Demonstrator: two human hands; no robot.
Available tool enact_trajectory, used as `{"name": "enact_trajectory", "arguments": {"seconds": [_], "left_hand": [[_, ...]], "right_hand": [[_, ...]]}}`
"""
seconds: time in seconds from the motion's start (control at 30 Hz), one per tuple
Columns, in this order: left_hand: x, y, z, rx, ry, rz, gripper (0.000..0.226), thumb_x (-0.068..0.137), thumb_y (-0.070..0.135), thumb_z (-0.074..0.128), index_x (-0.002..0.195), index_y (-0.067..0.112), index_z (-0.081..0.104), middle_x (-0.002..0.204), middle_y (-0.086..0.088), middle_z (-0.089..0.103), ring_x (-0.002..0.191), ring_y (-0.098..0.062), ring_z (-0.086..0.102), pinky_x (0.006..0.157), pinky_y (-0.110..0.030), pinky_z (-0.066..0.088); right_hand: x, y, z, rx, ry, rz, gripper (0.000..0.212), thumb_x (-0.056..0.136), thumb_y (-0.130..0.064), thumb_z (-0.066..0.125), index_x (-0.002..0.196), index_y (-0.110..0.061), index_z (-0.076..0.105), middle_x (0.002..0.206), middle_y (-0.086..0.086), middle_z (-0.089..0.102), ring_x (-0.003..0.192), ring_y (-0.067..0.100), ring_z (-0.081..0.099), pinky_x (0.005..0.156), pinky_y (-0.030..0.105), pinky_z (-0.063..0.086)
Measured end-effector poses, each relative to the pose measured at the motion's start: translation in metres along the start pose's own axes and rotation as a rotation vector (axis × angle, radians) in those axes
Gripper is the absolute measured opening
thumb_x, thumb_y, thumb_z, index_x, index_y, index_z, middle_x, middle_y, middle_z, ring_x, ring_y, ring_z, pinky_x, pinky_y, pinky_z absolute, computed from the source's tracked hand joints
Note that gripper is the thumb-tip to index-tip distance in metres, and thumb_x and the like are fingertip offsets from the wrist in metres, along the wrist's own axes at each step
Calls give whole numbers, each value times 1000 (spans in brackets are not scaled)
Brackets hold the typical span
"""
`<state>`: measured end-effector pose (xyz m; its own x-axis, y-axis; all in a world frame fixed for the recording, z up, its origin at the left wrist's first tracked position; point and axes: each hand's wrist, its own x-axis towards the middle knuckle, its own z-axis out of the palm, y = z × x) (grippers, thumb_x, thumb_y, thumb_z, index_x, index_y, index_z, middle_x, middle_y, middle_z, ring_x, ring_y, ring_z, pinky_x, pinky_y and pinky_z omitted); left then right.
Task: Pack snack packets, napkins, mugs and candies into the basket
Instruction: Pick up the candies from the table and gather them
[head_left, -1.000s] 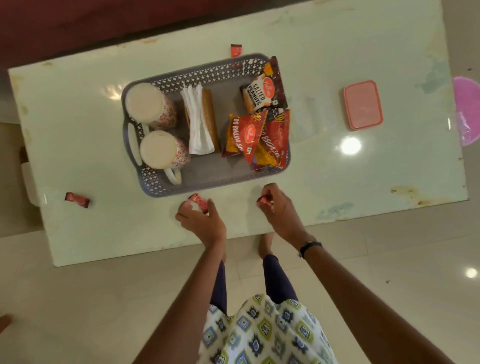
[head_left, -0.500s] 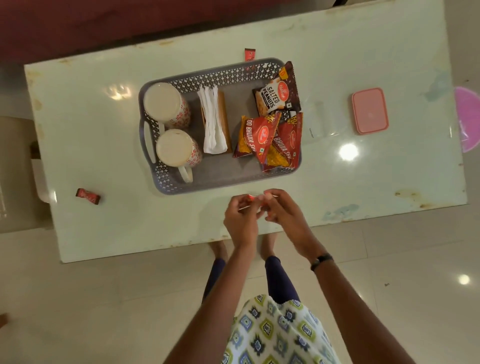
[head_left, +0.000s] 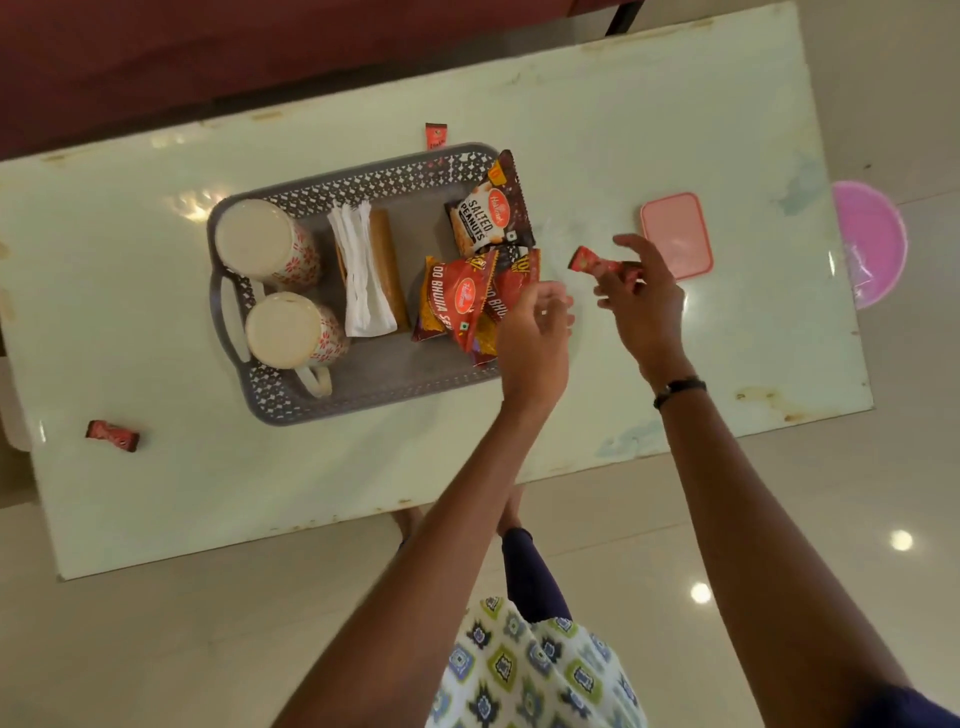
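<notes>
A grey perforated basket (head_left: 363, 400) stands on the pale green table. Inside it are two white mugs with red flowers (head_left: 267, 244) (head_left: 293, 332), a stack of white napkins (head_left: 363, 275), a salted-peanuts packet (head_left: 491, 213) and red snack packets (head_left: 454, 306). My right hand (head_left: 641, 296) holds red wrapped candies (head_left: 597, 264) in its fingertips, just right of the basket. My left hand (head_left: 535, 332) hovers over the basket's right end with loosely curled fingers; I cannot see anything in it. One loose candy (head_left: 113, 435) lies near the table's left edge, another (head_left: 436, 136) behind the basket.
A pink lidded box (head_left: 675, 236) sits on the table behind my right hand. A pink round object (head_left: 870, 244) lies off the table's right end. My patterned clothing and feet show below the table's near edge (head_left: 311, 525).
Both hands rose from the table's near edge, met in front of the basket, then moved to its right end. The candy from my left hand has passed to my right.
</notes>
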<state>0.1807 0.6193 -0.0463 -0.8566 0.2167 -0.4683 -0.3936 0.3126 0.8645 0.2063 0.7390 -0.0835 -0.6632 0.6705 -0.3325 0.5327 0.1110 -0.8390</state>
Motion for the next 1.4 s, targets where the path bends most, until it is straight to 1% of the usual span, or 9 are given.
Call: {"name": "enact_trajectory", "arguments": {"seconds": [0.17, 0.33, 0.47, 0.63, 0.8, 0.9, 1.07, 1.17, 1.4], "left_hand": [[2, -9, -7, -58, 46, -43, 19, 97, 14, 46, 103, 5, 62, 90, -5, 68, 70, -6, 63, 64, -19, 54], [9, -4, -9, -114, 94, -65, 17, 96, 16, 48, 100, 7, 62, 91, -12, 69, 71, -10, 63, 67, -25, 55], [20, 5, -9, -127, 128, -56, 19, 96, 15, 48, 102, 3, 61, 89, -11, 70, 71, -11, 64, 67, -25, 55], [37, 16, -17, -154, 173, -25, 16, 96, 15, 49, 101, 5, 61, 89, -10, 71, 72, -11, 65, 67, -20, 55], [65, 28, -38, -191, 236, 3, 13, 96, 12, 49, 101, 6, 60, 84, -1, 69, 68, -6, 64, 62, -15, 52], [82, 35, -55, -212, 283, 54, 13, 95, 8, 49, 102, 2, 58, 90, -13, 69, 72, -11, 64, 59, -13, 50], [104, 32, -85, -167, 321, 85, 12, 95, 10, 48, 102, 7, 57, 83, 2, 67, 63, -2, 62, 58, -16, 50], [109, 26, -101, -157, 340, 87, 11, 95, 10, 47, 101, 11, 57, 84, 5, 68, 63, 0, 63, 59, -15, 50], [111, 23, -134, -177, 348, 87, 11, 94, 9, 47, 100, 13, 55, 88, -1, 69, 70, -10, 64, 61, -21, 50]], "right_hand": [[15, 5, -2, -71, 57, 21, 43, 89, -9, 61, 128, -6, 43, 73, 1, 58, 53, -5, 60, 52, 10, 50], [36, -11, 3, -185, 16, -79, 42, 89, -10, 60, 127, -8, 44, 96, 13, 65, 81, 19, 60, 62, 1, 44], [51, -22, 12, -446, -145, -145, 51, 89, -11, 61, 135, -13, 39, 119, 17, 61, 104, 26, 61, 82, 24, 45], [62, -50, 23, -397, -13, -272, 36, 89, 0, 51, 125, -8, 48, 110, 13, 65, 93, 22, 65, 73, 21, 48], [107, -112, 90, -397, -191, -488, 25, 90, 0, 49, 111, -7, 60, 110, 8, 67, 97, 15, 63, 81, 20, 51], [140, -135, 136, -608, -333, -402, 24, 90, -12, 53, 113, -10, 61, 119, 8, 63, 110, 20, 59, 91, 28, 46], [168, -142, 177, -881, -493, -148, 58, 86, -29, 66, 132, -1, 45, 137, 16, 51, 126, 29, 50, 101, 34, 43], [171, -132, 194, -946, -514, -102, 70, 83, -22, 70, 139, -2, 32, 141, 16, 45, 131, 32, 43, 101, 37, 41], [161, -142, 219, -761, -495, -179, 36, 82, -7, 53, 118, -3, 50, 123, 15, 58, 110, 29, 57, 80, 30, 47]]}}
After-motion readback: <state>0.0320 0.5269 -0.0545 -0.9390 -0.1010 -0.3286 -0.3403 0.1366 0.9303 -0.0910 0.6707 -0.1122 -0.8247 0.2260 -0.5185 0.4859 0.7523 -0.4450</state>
